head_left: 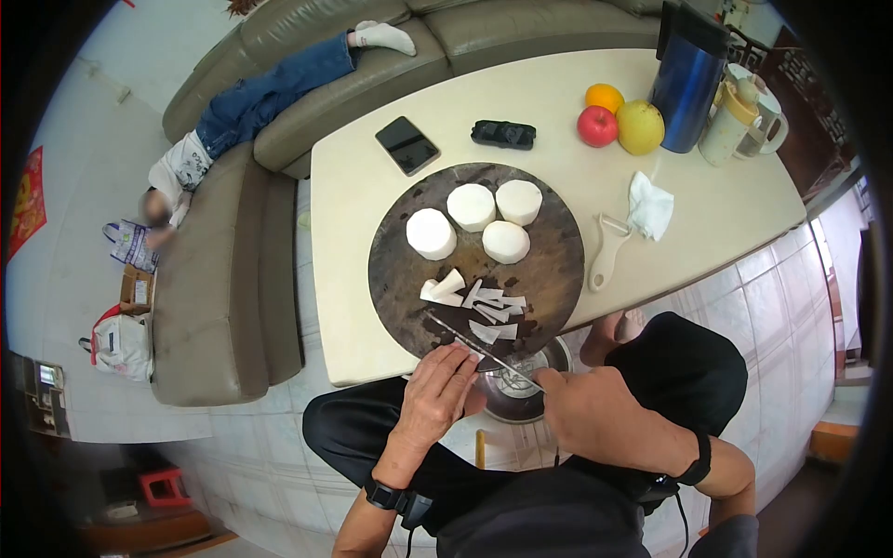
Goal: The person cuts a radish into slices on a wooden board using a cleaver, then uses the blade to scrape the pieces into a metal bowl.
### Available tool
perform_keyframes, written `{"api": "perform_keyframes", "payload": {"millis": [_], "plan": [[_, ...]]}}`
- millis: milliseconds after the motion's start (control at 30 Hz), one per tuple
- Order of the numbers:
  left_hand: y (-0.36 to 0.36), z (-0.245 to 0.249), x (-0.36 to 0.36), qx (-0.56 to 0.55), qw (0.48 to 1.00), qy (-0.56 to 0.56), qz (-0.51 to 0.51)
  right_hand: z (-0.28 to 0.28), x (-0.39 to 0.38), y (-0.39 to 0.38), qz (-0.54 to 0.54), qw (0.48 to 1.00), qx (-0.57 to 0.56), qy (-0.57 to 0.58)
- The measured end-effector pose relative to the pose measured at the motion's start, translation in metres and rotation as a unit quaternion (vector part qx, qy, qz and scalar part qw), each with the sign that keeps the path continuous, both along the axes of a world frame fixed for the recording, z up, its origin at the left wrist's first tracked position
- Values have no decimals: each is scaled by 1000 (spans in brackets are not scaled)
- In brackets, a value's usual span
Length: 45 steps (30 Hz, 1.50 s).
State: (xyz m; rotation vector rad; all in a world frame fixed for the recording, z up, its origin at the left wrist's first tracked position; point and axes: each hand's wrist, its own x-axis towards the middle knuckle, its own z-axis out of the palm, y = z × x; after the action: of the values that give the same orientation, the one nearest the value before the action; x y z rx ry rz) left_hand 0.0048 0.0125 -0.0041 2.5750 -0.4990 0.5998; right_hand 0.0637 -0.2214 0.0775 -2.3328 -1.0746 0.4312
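Note:
My right hand (595,414) is wrapped round the handle of a knife (491,353), whose blade reaches up and left over the near edge of a round dark cutting board (395,270). My left hand (440,386) lies beside the blade, its fingers pressed together on a small white piece (472,350), mostly hidden. On the board, thin white slices (493,302) and a few thicker white chunks (442,288) lie just beyond the knife. Several thick white rounds (472,206) sit farther back on the board.
A peeler (609,251) and crumpled tissue (651,206) lie right of the board. Behind are a phone (407,145), black item (503,135), fruit (641,127), blue flask (689,84) and jugs (728,126). A metal basin (516,409) stands below. A person (233,116) lies on the sofa.

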Motion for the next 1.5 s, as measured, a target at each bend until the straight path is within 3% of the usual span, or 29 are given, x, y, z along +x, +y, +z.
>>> {"api": "perform_keyframes", "payload": {"millis": [567,933,1033,1500], "plan": [[8,-14,-7,-11,1000,6,-1,13,-27,18,62,989,-107,-80],[9,-18,-9,-14,1000,-5,2,-15,-14,48,42,994,-11,-102],[6,-15,-5,-17,1000,-14,3,-7,-12,41,48,997,-26,-60],[9,-14,-7,-18,1000,-6,-3,-1,-17,39,46,997,-21,-66]]}}
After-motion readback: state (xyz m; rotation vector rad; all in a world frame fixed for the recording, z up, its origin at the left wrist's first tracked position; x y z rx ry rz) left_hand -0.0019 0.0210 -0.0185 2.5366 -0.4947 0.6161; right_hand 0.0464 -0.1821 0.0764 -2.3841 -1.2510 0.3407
